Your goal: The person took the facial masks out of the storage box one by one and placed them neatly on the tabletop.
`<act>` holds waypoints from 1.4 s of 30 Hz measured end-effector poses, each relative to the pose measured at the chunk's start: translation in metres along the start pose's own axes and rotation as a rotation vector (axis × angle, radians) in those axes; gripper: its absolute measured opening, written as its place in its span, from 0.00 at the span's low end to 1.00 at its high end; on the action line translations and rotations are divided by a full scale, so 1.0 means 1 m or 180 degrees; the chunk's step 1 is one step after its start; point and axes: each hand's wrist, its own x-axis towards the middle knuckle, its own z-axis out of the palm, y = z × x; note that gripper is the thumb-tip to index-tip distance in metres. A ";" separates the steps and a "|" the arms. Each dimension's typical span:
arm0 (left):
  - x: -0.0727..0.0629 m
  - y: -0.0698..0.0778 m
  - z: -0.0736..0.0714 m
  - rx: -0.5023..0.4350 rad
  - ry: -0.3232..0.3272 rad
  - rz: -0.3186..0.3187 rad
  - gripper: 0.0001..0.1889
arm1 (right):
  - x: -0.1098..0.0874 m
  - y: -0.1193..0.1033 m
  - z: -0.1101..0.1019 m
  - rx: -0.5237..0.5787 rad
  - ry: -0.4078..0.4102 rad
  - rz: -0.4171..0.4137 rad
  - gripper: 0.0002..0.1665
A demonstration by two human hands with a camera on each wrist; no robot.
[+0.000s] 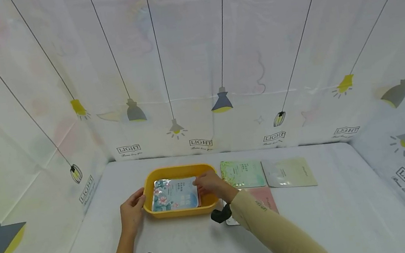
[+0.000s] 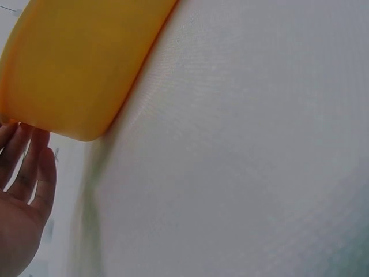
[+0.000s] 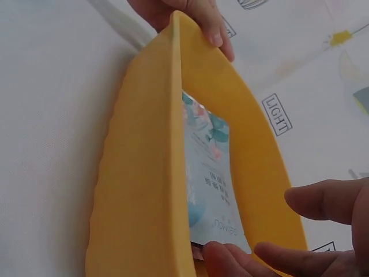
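Note:
A yellow plastic basket (image 1: pixel 183 212) stands on the white table. In it lies a light blue sheet mask packet (image 1: pixel 177 195) with pink flowers, over a reddish packet edge that shows at its right. My left hand (image 1: pixel 132 212) holds the basket's left end, thumb over the rim in the right wrist view and fingers against the outer wall (image 2: pixel 69 130). Inside the right end is my right hand (image 1: pixel 210 183), fingertips right at the blue packet's edge. Thumb and fingers (image 3: pixel 320 202) stand apart in the right wrist view.
Right of the basket lie a green packet (image 1: pixel 243 173), a pale beige packet (image 1: pixel 290 172) and a pink packet (image 1: pixel 264 197), the last partly hidden by the right sleeve. A white curtain (image 1: pixel 193 58) printed with lamps stands behind the table.

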 end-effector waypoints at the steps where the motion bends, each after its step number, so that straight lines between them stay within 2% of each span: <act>1: 0.000 0.000 0.000 -0.0003 -0.0004 0.0002 0.20 | 0.001 0.000 0.001 -0.0042 0.0013 0.0003 0.20; 7: -0.001 0.001 0.000 -0.0021 -0.0024 -0.0035 0.20 | 0.003 0.002 0.010 -0.0387 0.0117 0.0050 0.15; 11: -0.001 0.000 -0.001 -0.0025 -0.0011 -0.0050 0.20 | 0.002 0.002 0.015 -0.0443 0.0210 0.0112 0.12; 17: -0.001 -0.001 -0.001 -0.0033 -0.0027 -0.0044 0.20 | 0.002 0.002 0.023 -0.0131 0.0390 0.0251 0.12; 26: 0.002 0.000 0.000 0.0007 -0.0019 -0.0034 0.21 | 0.006 0.003 0.030 0.0338 0.0493 0.0163 0.11; 34: 0.003 -0.001 0.000 0.0042 0.0000 -0.0024 0.21 | 0.009 0.004 0.035 0.0214 0.0386 0.0101 0.17; 42: 0.003 0.000 0.000 0.0058 0.0007 -0.0040 0.20 | 0.013 0.009 0.038 0.0211 0.0384 0.0010 0.16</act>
